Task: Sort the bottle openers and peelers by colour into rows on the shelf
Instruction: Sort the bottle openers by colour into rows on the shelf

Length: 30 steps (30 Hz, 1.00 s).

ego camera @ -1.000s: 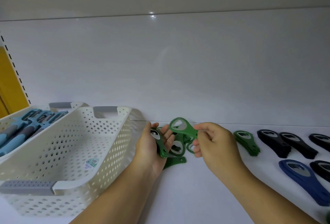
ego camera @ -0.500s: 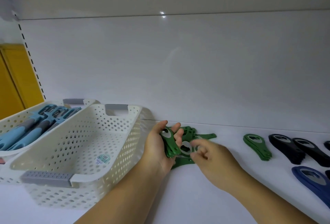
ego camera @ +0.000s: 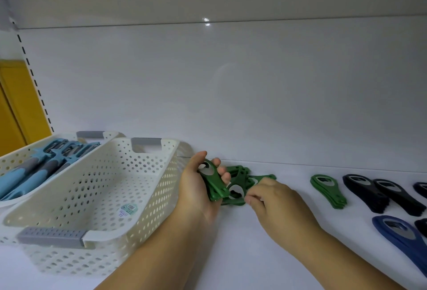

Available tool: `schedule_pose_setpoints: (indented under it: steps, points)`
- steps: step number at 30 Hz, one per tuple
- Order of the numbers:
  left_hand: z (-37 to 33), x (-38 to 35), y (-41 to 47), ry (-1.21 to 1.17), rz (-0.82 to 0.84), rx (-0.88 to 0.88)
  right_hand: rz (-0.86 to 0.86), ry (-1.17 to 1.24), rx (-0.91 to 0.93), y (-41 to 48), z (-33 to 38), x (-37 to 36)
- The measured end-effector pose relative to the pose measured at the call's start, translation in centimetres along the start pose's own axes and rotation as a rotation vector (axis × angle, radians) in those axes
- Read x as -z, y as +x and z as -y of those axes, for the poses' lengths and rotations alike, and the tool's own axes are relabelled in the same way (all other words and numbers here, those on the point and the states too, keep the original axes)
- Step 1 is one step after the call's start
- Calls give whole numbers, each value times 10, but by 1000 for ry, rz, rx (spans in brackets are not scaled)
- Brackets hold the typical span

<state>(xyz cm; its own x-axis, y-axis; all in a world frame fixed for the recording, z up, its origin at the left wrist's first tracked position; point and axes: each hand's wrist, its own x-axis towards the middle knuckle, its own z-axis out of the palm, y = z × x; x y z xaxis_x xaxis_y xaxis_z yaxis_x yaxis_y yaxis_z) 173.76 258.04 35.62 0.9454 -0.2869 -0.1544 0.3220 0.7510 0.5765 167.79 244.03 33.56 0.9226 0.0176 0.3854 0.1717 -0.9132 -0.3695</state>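
The near basket [ego camera: 97, 199], white and perforated with grey handles, stands on the white shelf [ego camera: 254, 257] and serves as the reference here. Just to its right, almost against its right wall, the left hand [ego camera: 196, 190] has its grip clenched round a few green openers [ego camera: 213, 182], held as a small stack on edge between thumb and curled fingers. Right of the basket and beyond that hand lies a loose green pile [ego camera: 241, 173] of more openers, jumbled on the shelf near the back wall. The right hand [ego camera: 277, 202] reaches in from farther right of the basket, its grip closed in a fingertip pinch on one opener [ego camera: 235, 191] at the near edge of that pile. Farther right of the basket sits a tidy green stack [ego camera: 328, 191], then black openers [ego camera: 369, 194] in a row, with a blue opener [ego camera: 402, 236] nearer the shelf's front. On the basket's left side, touching it, a second basket [ego camera: 13, 158] holds light blue and grey peelers [ego camera: 34, 170].
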Motion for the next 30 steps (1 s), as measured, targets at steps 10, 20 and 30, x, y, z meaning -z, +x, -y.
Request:
schedule_pose_setpoints:
  steps: [10, 20, 30]
  points:
    - [22, -8, -4, 341, -212, -380, -409, 521, -161, 2, 0, 7]
    - [25, -8, -12, 471, 2, -229, 4, 700, -126, -2, 14, 6]
    - [34, -10, -19, 764, 268, -366, 388, 591, -266, -1, -5, 27]
